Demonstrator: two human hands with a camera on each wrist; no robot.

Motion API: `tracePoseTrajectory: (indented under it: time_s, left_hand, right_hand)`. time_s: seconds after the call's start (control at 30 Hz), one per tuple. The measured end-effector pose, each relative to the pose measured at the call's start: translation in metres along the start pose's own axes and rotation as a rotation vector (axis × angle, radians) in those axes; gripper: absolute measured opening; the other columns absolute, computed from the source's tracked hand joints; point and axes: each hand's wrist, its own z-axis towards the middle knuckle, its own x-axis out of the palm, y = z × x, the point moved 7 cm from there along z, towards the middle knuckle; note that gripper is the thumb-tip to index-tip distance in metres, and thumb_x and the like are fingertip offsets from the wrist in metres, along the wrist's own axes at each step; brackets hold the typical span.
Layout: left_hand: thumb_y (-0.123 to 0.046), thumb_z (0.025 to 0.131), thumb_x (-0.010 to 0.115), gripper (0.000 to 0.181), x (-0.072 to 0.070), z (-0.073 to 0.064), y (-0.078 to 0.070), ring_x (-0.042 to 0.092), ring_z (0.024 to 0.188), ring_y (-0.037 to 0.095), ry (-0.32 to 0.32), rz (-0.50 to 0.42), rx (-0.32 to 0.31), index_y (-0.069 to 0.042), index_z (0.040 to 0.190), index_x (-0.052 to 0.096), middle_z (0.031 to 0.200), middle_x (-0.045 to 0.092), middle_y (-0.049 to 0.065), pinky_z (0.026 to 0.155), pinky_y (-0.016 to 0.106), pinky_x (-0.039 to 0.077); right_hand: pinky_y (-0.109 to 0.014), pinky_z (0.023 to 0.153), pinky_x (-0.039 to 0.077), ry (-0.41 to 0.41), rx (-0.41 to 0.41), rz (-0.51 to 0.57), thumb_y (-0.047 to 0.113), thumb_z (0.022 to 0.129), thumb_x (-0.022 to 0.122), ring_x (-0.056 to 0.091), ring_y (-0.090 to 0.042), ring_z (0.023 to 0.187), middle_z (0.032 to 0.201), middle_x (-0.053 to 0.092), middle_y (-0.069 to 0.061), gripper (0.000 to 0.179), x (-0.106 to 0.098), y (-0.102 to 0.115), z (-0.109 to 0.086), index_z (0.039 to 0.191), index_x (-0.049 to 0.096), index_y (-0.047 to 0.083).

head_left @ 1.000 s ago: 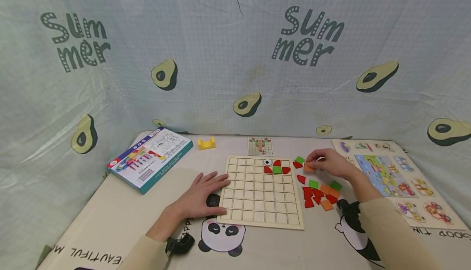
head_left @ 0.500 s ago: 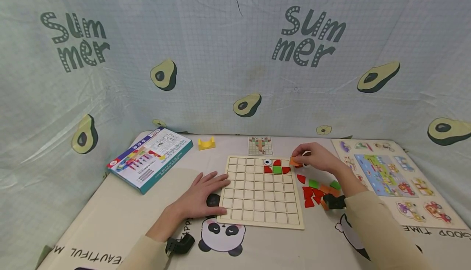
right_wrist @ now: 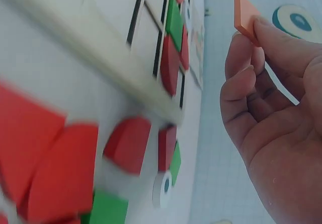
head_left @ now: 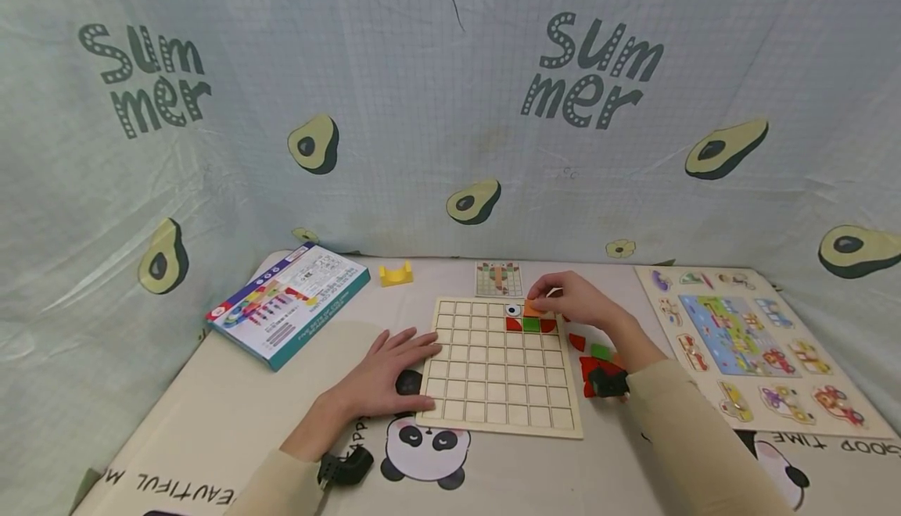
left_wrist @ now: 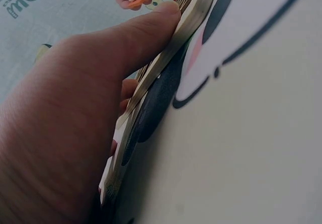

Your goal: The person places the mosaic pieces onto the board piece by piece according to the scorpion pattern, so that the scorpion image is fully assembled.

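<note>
As the thumb and a finger of the right hand pinch it, an orange tile hangs above the far row of the gridded board, clear of the wood! It's gripped near one end, likely so most of its flat face sticks out free: thin, square-edged, smooth, matt. Below the hold, the other fingers curl in without a tile that I can see.

Over to the left hand, fingers spread and fairly straight, tips and thumb resting on the board's left edge, a steadying touch by the look of it. Pale wood, this board, with raised strips dividing shallow square cells. Up in the far rows sit a round white eye tile, a green square and quarter-round red pieces.

Just beyond lies a small printed card, handy for a glance, I'd judge. To the right, loose red tiles lie heaped within easy reach, curved on one side. Farther right, a picture puzzle board; away left, a glossy box and a notched yellow stand, all on a cream printed cloth
</note>
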Motion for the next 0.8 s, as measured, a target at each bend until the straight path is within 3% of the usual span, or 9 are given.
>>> tracePoseTrajectory:
  time_s: [0.2,0.8]
  left_hand:
    - [-0.064,0.084,0.068,0.082,0.002,-0.001,0.001,0.02,0.151,0.031,0.002,-0.002,-0.001,-0.022,0.151,0.049,0.161,0.036,-0.002,0.118,0.061,0.004]
    - [-0.063,0.085,0.068,0.081,0.002,-0.002,0.001,0.02,0.151,0.031,0.004,0.001,0.011,-0.022,0.152,0.049,0.161,0.036,-0.002,0.119,0.06,0.003]
  right_hand:
    - [-0.043,0.08,0.053,0.038,-0.048,0.046,0.012,0.098,0.067,0.065,-0.025,0.086,0.098,0.067,-0.006,0.013,0.013,0.007,0.006,0.104,0.07,0.001]
    - [-0.037,0.081,0.055,0.067,-0.095,0.026,0.007,0.099,0.064,0.066,-0.021,0.09,0.099,0.067,-0.008,0.011,0.045,0.019,0.023,0.105,0.068,-0.002]
